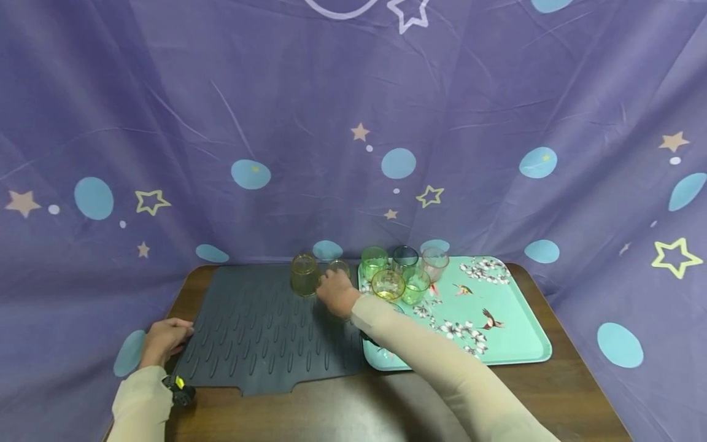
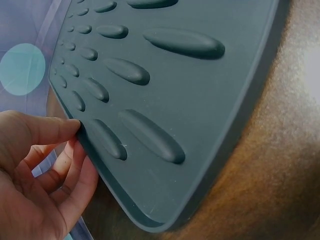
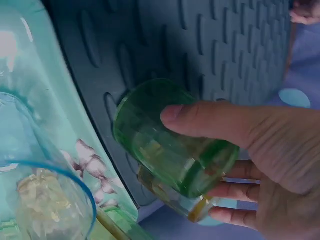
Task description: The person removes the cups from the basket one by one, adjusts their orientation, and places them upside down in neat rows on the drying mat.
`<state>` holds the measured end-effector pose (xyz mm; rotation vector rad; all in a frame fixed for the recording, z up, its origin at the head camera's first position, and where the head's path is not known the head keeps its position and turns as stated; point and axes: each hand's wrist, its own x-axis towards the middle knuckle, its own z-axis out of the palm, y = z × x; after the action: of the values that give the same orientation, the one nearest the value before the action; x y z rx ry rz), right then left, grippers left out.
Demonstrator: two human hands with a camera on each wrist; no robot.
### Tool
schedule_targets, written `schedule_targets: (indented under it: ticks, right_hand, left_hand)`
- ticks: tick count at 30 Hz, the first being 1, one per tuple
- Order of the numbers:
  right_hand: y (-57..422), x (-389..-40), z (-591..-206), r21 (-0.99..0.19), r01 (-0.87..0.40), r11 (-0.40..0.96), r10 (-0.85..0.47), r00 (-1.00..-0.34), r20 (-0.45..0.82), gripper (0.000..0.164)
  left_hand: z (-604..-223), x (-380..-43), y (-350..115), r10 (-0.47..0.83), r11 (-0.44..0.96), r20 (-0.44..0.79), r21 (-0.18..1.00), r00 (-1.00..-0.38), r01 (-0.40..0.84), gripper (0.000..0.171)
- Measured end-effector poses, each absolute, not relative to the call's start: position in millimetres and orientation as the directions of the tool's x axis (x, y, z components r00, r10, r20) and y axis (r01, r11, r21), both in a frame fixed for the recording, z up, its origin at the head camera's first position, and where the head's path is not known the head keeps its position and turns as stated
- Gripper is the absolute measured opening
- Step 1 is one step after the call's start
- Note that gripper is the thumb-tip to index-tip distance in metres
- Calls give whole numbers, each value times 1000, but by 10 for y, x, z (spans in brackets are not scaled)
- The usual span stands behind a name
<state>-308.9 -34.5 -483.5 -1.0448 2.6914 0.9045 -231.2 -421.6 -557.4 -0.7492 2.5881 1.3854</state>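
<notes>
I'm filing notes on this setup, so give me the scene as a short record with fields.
Right hand: holds a green glass above the mat; whether it touches down is unclear
Left hand: touches the mat's left edge
Mat: dark, ridged
Behind held glass: amber glass
Tray: mint, flowers and birds, right of mat
Tray glasses: two green glasses, dark glass, pink glass, yellow glass, blue-rimmed glass
Backdrop: purple curtain

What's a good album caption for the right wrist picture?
A right hand grips a green glass beside a mint tray.
</notes>
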Motion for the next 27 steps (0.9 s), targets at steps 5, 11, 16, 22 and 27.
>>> schedule_targets:
  ticks: [5,11,16,22,27]
  right_hand:
    - [-241,-3199,-4632,337,-688,642,-593,-725,-350,61]
    - [52,-3337,-4344,-69,-691,719,-665,-656,-358,66]
    - [457,-3441,-4065,-362,-670,649,-758,-612,-225,61]
    - [1049,-3503,-3883,-544,-588,599,-728,-682,-64,60]
    - [1596,-3515,-3861,-660,-519,543,-643,-763,70,59]
  left_hand:
    - [-5554,-2317,-4228,-366,471,-322,745,-873,-472,29]
    - [-5555,-2314,-4208,-373,479,-318,739,-872,-474,29]
    - [-5569,-2323,-4204,-378,479,-307,742,-874,-468,29]
    - [-5570,-2315,-4202,-388,478,-312,736,-867,-479,30]
    - [-5574,-2327,-4176,-403,475,-329,723,-854,-502,29]
